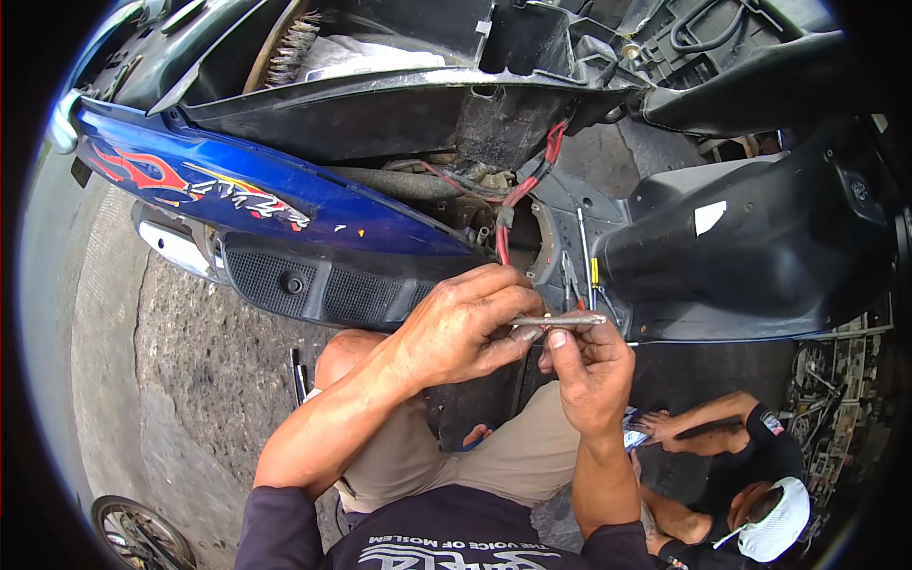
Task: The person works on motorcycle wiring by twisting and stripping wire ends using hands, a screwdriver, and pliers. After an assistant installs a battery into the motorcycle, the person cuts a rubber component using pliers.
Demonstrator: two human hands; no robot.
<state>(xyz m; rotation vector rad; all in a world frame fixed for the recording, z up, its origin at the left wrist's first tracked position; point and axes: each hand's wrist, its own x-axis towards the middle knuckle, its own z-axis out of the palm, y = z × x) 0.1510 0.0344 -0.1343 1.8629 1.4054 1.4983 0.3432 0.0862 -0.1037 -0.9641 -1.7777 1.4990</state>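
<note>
Currently, both hands are close together, pinched on one slim flat metal piece (570, 321) held in the air before the near edge of the scooter's floorboard (560, 204). The left hand (480, 318) grips its left end between thumb and fingertips, back of the hand upward; the right hand (589, 370) presses its thumb against the near side, with the fingers curled behind and the right end showing past the thumb. Just beyond the hands, toward the floorboard's near edge, lie pliers (569, 275), a screwdriver with a yellow handle (596, 274) and, beside it, a long thin rod (583, 228). To their left is an opening in the floorboard, with a red-wrapped cable (516, 199) running up past it. Farther left stretches a blue side panel (337, 204) with flame graphics, and below it a ribbed black footrest (356, 296). A brush (293, 49) and some white material (366, 55) sit in the black compartment (389, 114) above. On the ground left of the wearer's knee lies a dark slender tool (298, 375). At lower right, another person in a white cap (774, 521) has a hand (657, 427) on a blue-and-white object (634, 435), too small to make out.
</note>
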